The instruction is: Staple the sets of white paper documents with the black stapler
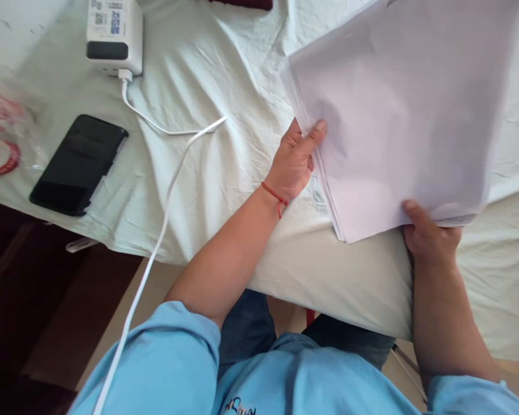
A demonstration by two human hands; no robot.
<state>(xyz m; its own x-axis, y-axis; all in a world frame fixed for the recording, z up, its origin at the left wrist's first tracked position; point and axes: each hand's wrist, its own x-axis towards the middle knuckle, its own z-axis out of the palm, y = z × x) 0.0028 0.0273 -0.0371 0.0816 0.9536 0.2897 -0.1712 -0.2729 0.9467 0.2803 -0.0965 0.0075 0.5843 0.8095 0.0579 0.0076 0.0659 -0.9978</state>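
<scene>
A stack of white paper sheets (pixel 398 121) is held up in a tilt over the cloth-covered table, at the right of the view. My left hand (pixel 294 155) grips its left edge, thumb on top and the other fingers underneath. At the near edge, my right hand (pixel 432 236) pinches the stack the same way, its fingers mostly hidden below. The top sheet looks blank apart from a bit of dark print at its far edge. A red string circles my left wrist.
A pale green cloth (pixel 216 190) covers the table. To the left lie a black phone (pixel 78 164), a roll of red tape (pixel 0 157) and a clear plastic bag (pixel 4 112). From a white power bank (pixel 115 40), a white cable (pixel 166 213) runs toward me, past my left arm.
</scene>
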